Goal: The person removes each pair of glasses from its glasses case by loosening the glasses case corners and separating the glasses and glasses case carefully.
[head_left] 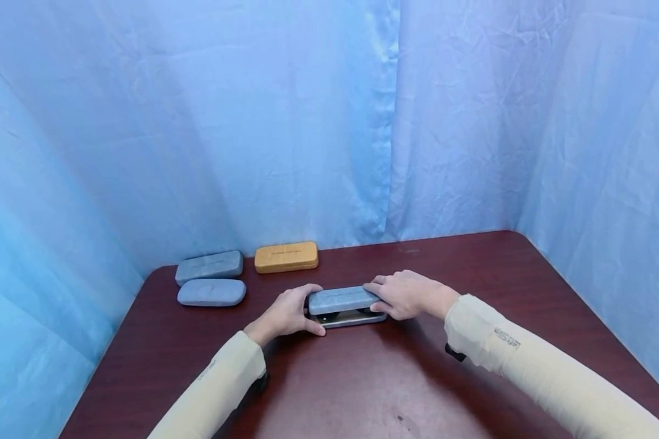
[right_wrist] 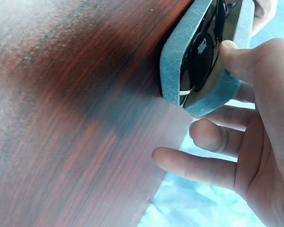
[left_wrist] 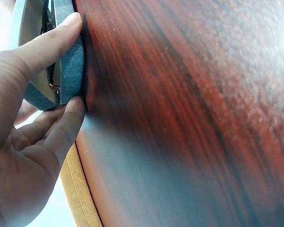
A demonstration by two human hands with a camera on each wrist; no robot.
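- Nearest to my head view are two cream sleeves, reaching away across the dark red-brown surface (head_left: 362, 390), which fills the lower half of the frame.
- At the middle of that surface lies a grey-blue glasses case (head_left: 343, 300), its lid slightly ajar, with dark glasses (right_wrist: 201, 56) showing in the gap.
- My left hand (head_left: 285, 314) grasps the case's left end, thumb on the front edge and fingers (left_wrist: 61, 130) curled round the end.
- My right hand (head_left: 409, 294) grasps the right end, thumb (right_wrist: 241, 59) pressed on the lid's rim; two fingers hang loose below it.
- To do this well, I judge that I should keep both ends steady and level and press evenly, so the lid meets the base without pinching the glasses.
- Far left, well apart from my hands, lie two more grey-blue cases (head_left: 210, 267) (head_left: 211, 292), and beside them an orange case (head_left: 286, 256).
- Hard to make out: whether the glasses sit fully inside, and the hinge, which is hidden behind the case. I cannot read the print on the right sleeve or on the orange lid, and both wrist views cut the case off.
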